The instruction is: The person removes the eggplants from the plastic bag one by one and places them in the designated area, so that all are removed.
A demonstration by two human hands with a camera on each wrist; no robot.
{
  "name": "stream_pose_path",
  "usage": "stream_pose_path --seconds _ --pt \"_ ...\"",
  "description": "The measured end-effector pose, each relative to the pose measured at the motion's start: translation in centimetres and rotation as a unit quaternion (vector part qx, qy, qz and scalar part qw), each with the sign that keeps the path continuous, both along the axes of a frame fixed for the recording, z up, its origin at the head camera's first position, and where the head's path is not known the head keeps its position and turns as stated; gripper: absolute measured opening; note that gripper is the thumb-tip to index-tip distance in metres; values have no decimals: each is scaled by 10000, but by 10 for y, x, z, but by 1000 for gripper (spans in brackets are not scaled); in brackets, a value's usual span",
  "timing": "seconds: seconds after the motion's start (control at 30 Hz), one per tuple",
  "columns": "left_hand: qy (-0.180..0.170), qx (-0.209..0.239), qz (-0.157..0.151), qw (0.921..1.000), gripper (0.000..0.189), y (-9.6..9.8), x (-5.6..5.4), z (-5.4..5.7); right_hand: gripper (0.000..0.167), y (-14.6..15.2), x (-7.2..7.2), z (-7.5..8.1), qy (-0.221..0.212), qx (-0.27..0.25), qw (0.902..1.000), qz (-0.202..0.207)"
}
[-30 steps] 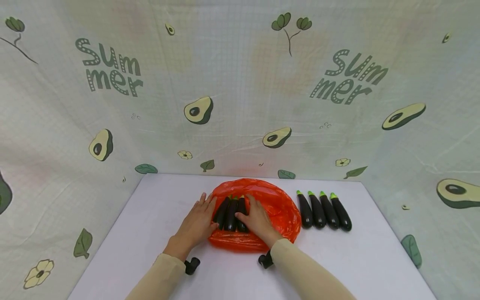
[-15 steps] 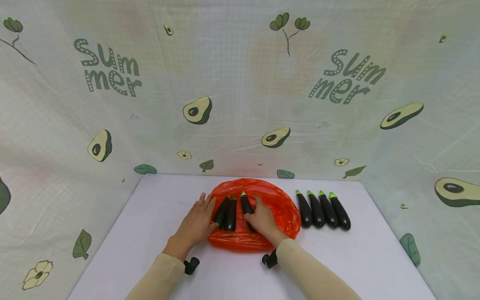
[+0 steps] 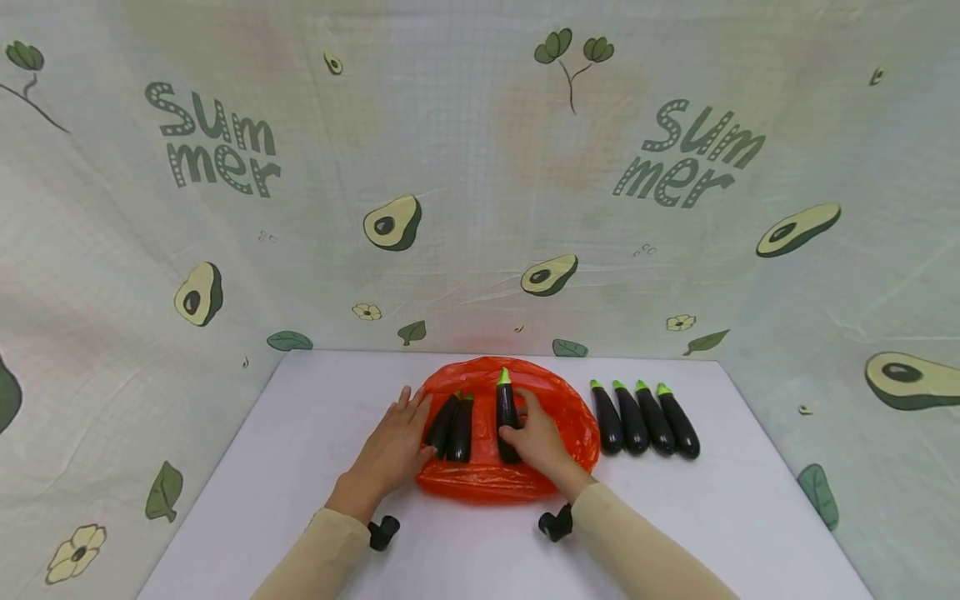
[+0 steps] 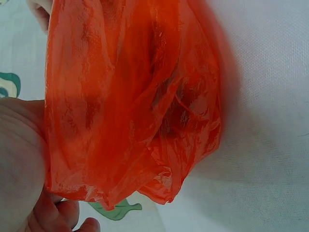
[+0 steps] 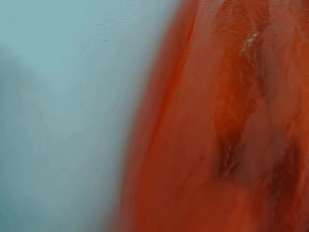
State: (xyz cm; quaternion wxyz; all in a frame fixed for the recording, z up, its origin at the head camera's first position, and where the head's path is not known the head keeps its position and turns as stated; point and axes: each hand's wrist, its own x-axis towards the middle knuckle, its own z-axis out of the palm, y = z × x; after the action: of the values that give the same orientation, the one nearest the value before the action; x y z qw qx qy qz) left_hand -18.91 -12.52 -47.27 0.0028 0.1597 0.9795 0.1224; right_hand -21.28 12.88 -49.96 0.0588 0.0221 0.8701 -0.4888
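Observation:
In the head view my right hand (image 3: 538, 433) pinches a dark purple eggplant (image 3: 506, 412) with a bright green cap. It stands over the right part of the open red plastic bag (image 3: 543, 387), cap pointing away from me. My left hand (image 3: 397, 437) rests at the bag's left rim, fingers extended and thumb tip at the edge. Two more eggplants (image 3: 459, 429) lie side by side inside, next to that thumb. From the left wrist, the hand (image 4: 21, 164) shows against the side of the bag (image 4: 125, 111). Only blurred red plastic (image 5: 193, 145) fills much of the right wrist view.
Several eggplants (image 3: 647, 421) lie in a row on the white table (image 3: 315, 417), right of the bag. A cloth backdrop (image 3: 465, 150) printed with avocados and lettering rises behind and at both sides. Black wrist cameras (image 3: 556, 525) sit at each wrist.
My right hand has moved the third eggplant rightward, away from the other two in the bag, and its cap now points straight back. My left hand has stayed put.

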Motion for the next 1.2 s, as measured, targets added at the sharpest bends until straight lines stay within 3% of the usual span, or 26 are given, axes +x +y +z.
stream_pose_path --seconds 0.4,1.2 --pt "44 -15 22 10000 91 0 2 -1 81 13 8 7 786 108 9968 -106" --pt "10 14 105 9999 92 2 2 -2 81 61 34 46 1249 556 9905 -172"
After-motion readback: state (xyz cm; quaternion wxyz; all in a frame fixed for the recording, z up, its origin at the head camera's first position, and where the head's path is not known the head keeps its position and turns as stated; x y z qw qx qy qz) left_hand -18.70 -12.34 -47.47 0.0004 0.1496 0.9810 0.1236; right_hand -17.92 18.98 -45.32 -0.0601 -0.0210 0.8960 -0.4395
